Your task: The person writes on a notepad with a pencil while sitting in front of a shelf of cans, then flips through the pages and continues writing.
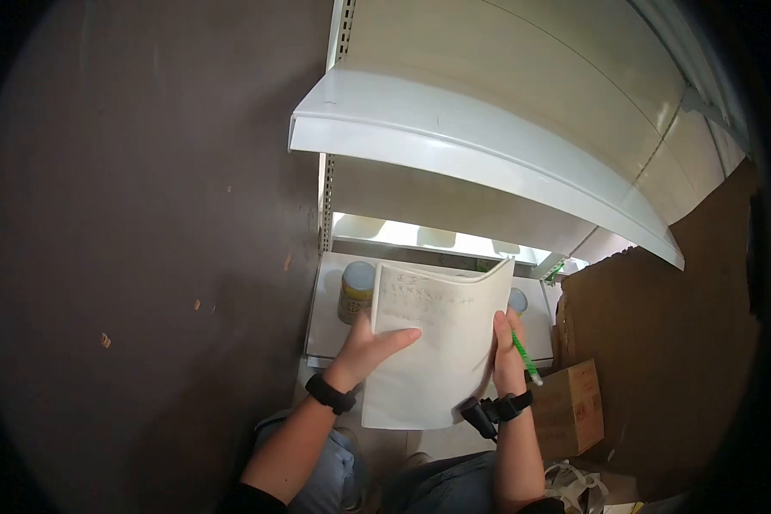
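Observation:
A white notebook (428, 377) with handwriting on the upper part of its page is held up in front of me, its top edge curving. My left hand (370, 347) grips its left edge, with the thumb lying across the page. At the right edge, my right hand (507, 347) is closed on the notebook, and a green pencil (525, 358) sticks out downward from the same hand. Behind the notebook, a jar with a grey-blue lid (358, 281) stands on the low shelf at the left. Another round lid (517, 300) shows partly at the right.
A white shelf (454, 154) juts out above the notebook, over the lower shelf (325, 330). On the left is a dark wall (146, 214). Brown cardboard (660, 334) and a box (574, 409) stand at the right, with a white bag (578, 484) below.

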A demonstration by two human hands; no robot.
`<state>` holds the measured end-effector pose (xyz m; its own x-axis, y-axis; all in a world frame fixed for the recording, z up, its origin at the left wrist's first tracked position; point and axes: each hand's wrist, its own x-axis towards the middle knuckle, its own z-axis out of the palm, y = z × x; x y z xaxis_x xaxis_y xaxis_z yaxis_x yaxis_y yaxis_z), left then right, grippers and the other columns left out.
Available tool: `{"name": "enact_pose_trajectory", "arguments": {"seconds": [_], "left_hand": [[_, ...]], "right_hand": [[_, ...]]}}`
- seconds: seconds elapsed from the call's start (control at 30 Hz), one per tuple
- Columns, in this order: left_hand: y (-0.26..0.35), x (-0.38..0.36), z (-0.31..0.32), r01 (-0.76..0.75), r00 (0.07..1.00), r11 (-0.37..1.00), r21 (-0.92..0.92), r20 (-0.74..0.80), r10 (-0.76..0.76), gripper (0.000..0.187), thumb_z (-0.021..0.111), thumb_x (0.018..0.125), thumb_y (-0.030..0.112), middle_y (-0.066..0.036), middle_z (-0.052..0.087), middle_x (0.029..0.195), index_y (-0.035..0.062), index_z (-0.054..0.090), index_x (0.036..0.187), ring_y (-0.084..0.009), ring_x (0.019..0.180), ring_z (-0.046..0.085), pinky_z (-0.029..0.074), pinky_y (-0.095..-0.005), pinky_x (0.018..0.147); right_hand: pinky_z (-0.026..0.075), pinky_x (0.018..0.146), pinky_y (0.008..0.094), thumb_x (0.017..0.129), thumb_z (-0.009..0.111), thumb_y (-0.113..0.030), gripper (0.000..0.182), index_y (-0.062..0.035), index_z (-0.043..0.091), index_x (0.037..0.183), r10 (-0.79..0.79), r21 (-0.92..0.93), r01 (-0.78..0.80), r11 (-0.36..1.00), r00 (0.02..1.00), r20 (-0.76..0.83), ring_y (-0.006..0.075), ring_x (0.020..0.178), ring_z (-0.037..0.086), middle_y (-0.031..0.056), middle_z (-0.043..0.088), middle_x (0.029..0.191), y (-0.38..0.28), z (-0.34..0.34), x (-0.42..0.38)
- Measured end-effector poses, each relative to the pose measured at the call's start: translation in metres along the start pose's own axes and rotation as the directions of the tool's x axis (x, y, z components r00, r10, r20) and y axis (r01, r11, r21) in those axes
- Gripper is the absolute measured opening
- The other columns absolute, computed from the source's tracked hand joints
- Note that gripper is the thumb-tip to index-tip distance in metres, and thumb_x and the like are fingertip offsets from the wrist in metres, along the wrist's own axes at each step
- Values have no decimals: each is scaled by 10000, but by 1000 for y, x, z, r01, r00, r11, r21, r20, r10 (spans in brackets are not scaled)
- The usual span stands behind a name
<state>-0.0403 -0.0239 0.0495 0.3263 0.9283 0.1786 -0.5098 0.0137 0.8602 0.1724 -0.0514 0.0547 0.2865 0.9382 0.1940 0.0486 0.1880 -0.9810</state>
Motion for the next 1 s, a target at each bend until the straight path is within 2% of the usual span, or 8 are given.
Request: {"name": "enact_pose_trajectory", "arguments": {"seconds": [0.07,0.13,0.23,0.33,0.57,0.77,0.83,1.0], "left_hand": [[0,-1,1,-33,999,999,2,25,33,349,655,753,116,-70,607,981,-10,554,1062,-127,875,573,462,-261,771],[0,-1,1,-31,999,999,9,20,31,347,653,757,119,-72,608,984,-11,555,1063,-127,879,572,461,-262,773],[-1,0,3,-14,1000,999,35,-1,14,347,650,765,122,-78,610,991,-14,553,1069,-126,886,571,459,-262,774],[-4,2,4,-17,999,996,85,-46,21,336,641,778,122,-83,615,990,-22,556,1069,-125,883,573,459,-259,768],[-12,9,-2,-22,978,990,138,-201,50,275,615,807,130,-93,635,945,-49,593,1015,-120,831,587,464,-249,727],[-11,7,-5,-30,978,994,107,-202,51,280,623,802,142,-92,634,932,-54,595,999,-124,814,592,469,-251,710],[-7,6,-5,-32,980,996,88,-192,49,283,627,798,143,-92,633,931,-52,595,1000,-125,816,591,469,-251,710],[-5,5,-7,-37,985,998,51,-168,46,292,635,789,142,-88,627,936,-39,587,1013,-125,823,589,471,-250,714]], "right_hand": [[380,784,245,887,502,-321,341,4,529,988,-11,-46,10,999,1000,-12,116,848,486,40,558,923,6,-2,3],[389,815,277,838,592,-272,368,30,523,1036,-33,-218,14,976,996,-83,155,896,499,92,569,979,10,-9,5],[390,813,275,813,639,-212,366,43,514,1044,-98,-297,48,954,983,-157,157,875,498,104,567,976,4,-6,7],[394,804,270,794,661,-160,351,45,506,1033,-115,-284,60,957,977,-182,156,861,497,104,565,966,3,-4,7],[380,799,260,818,605,-206,338,18,489,1043,-140,-179,112,977,979,-147,135,876,475,74,533,964,-8,3,1],[379,821,266,796,596,-244,443,15,473,1133,-137,-163,121,979,986,-94,146,921,486,77,533,1016,-7,-1,1],[401,811,281,756,650,-267,484,9,485,1117,-143,-69,138,988,987,-69,158,899,507,79,549,998,-7,-3,2],[390,836,284,753,630,-355,551,8,485,1141,-115,4,115,993,993,10,163,932,508,76,550,1036,1,-10,1]]}}
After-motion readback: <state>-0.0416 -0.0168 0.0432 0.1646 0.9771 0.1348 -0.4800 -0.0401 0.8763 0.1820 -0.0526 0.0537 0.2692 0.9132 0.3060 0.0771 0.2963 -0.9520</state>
